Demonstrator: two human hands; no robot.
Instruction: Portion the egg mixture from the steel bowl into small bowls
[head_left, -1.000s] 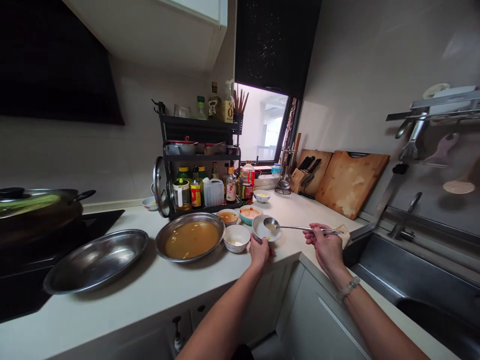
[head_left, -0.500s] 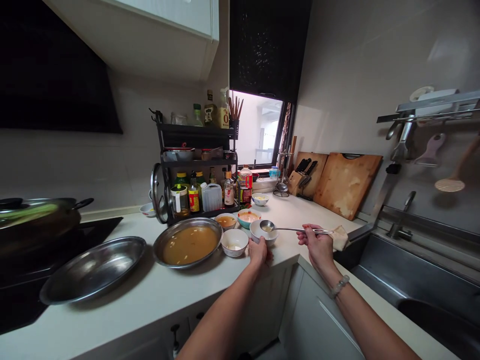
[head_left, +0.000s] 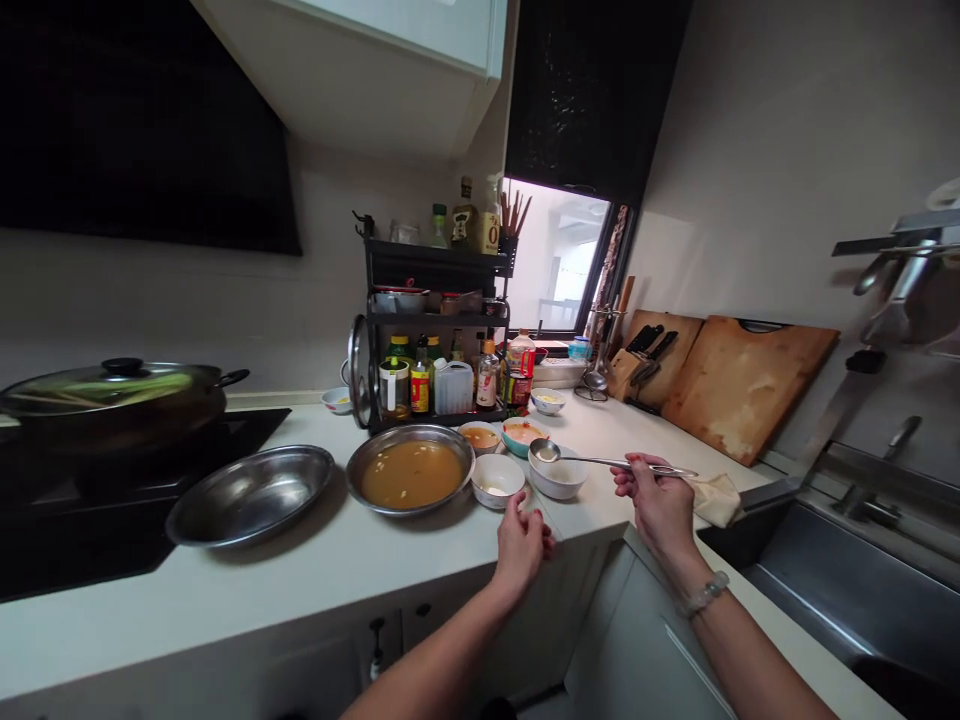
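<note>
My right hand [head_left: 660, 500] is closed around the long handle of a metal ladle [head_left: 592, 460]. The ladle's small round scoop, with something pale in it, is over the left rim of a white bowl [head_left: 559, 484]. Half curled and empty, my left hand [head_left: 523, 545] hovers at the counter's front edge, just below another white bowl [head_left: 498, 492] with a little pale content. Behind these bowls are a teal bowl [head_left: 517, 450] of orange-red liquid and a bowl of brownish liquid [head_left: 478, 437]. To their left sits a wide metal dish [head_left: 358, 490] of brown broth.
An oval metal dish [head_left: 255, 500] lies near the stove, where a lidded pan [head_left: 112, 420] stands. A black rack [head_left: 439, 320] holds several bottles. Cutting boards [head_left: 750, 385] and a knife block [head_left: 630, 375] lean at the back right, above the sink [head_left: 847, 580]. A cloth [head_left: 716, 498] lies near my right hand.
My left hand has let go of the right white bowl and drawn back toward the counter edge. The ladle stays over that bowl's rim. The view has turned left.
</note>
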